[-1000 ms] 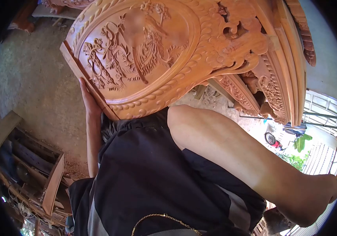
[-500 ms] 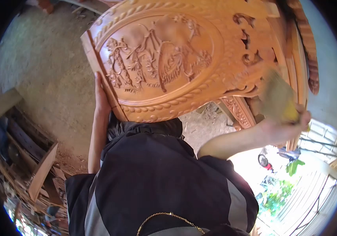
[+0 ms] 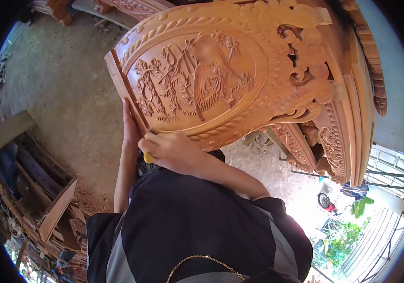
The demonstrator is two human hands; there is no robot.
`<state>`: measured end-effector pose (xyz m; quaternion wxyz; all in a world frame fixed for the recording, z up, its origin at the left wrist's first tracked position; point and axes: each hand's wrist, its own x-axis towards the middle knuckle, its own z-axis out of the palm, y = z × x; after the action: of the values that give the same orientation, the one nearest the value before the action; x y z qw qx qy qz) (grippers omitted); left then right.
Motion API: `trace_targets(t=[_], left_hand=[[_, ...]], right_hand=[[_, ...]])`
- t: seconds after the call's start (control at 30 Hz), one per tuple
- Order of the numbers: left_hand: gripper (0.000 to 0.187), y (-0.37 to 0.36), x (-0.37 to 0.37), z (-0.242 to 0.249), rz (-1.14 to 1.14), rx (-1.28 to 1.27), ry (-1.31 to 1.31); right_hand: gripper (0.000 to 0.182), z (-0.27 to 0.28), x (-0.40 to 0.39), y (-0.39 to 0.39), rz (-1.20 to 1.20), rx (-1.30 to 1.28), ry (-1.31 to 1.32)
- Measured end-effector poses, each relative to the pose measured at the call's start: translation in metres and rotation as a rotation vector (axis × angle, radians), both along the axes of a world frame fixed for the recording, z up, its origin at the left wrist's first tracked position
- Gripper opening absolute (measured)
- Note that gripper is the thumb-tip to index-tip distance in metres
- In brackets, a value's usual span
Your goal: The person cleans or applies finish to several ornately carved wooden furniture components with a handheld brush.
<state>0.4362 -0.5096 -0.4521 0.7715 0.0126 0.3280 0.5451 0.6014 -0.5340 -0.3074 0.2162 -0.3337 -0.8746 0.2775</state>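
Since half a second ago, right hand (image 3: 171, 152) has swung from 3 o'clock, out by the stacked panels, to frame centre; it is now closed around a small yellow tool (image 3: 148, 157), knuckles at the bottom rim of the carved wooden panel (image 3: 221, 70). Left hand (image 3: 130, 129) lies flat and open-fingered along the panel's lower-left edge, at 9 o'clock of the right hand. Panel stands tilted, oval relief facing the camera. Beyond, at 3 o'clock, more carved panels (image 3: 348, 108) lean stacked. Scrap timber (image 3: 46, 188) lies at 8 o'clock.
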Motion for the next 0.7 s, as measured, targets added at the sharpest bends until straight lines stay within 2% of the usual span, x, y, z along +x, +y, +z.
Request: trace_targets(t=[0.03, 0.1, 0.13, 0.17, 0.2, 0.23, 0.3, 0.33, 0.4, 0.47, 0.5, 0.53, 0.57, 0.6, 0.63, 0.67, 0.7], left_hand=[[0.08, 0.001, -0.003, -0.012, 0.012, -0.012, 0.022], [0.08, 0.001, -0.004, -0.015, 0.042, -0.01, 0.098], [0.079, -0.001, -0.004, -0.016, 0.054, -0.016, 0.171], [0.079, -0.001, -0.005, -0.02, 0.047, -0.007, 0.167], [0.079, -0.001, -0.004, -0.023, 0.046, -0.001, 0.167], [0.079, -0.001, -0.004, -0.024, 0.059, 0.005, 0.173], [0.078, -0.001, -0.005, -0.026, 0.07, 0.026, 0.179], [0.078, -0.002, -0.005, -0.026, 0.074, 0.002, 0.202], [0.078, -0.002, -0.003, -0.026, 0.061, -0.001, 0.219], [0.078, -0.001, -0.003, -0.024, 0.084, 0.023, 0.172], [0.077, 0.0, -0.004, -0.029, 0.075, 0.048, 0.155], [0.077, 0.0, -0.003, -0.031, 0.055, 0.071, 0.161], [0.074, 0.0, -0.001, -0.029, 0.098, 0.063, 0.207], [0.072, -0.002, 0.0, -0.029, 0.141, 0.057, 0.253], [0.073, -0.008, 0.001, -0.031, 0.048, 0.228, 0.424], [0.073, -0.01, 0.001, -0.034, 0.032, 0.255, 0.436], [0.073, -0.01, 0.0, -0.036, 0.05, 0.219, 0.388]], right_hand=[[0.024, -0.004, 0.0, 0.003, 0.087, -0.048, -0.019], [0.026, 0.008, 0.048, 0.025, -0.072, -0.284, 0.136], [0.015, 0.042, 0.07, 0.039, -0.196, -0.45, 0.412], [0.006, 0.061, 0.088, 0.048, -0.43, -0.438, 0.617], [0.007, 0.081, 0.11, 0.072, -0.459, 0.317, 0.228], [0.011, 0.105, 0.124, 0.083, -0.638, 0.49, 0.072], [0.011, 0.126, 0.146, 0.106, -0.884, 0.526, -0.007], [0.011, 0.125, 0.14, 0.108, -0.891, 0.538, -0.004], [0.014, 0.115, 0.105, 0.109, -1.111, 0.567, -0.132], [0.017, 0.076, 0.072, 0.107, -0.74, 0.728, 0.075], [0.023, 0.044, 0.058, 0.11, -0.534, 0.827, 0.038], [0.024, 0.046, 0.024, 0.09, -0.546, 0.858, -0.377], [0.024, 0.038, -0.006, 0.085, -0.485, 0.814, -0.232], [0.025, 0.028, -0.032, 0.076, -0.391, 0.66, -0.168], [0.025, 0.016, -0.053, 0.071, -0.296, 0.507, -0.102], [0.025, 0.0, -0.069, 0.071, -0.32, 0.526, -0.089], [0.026, -0.017, -0.082, 0.074, -0.187, 0.411, -0.029]])
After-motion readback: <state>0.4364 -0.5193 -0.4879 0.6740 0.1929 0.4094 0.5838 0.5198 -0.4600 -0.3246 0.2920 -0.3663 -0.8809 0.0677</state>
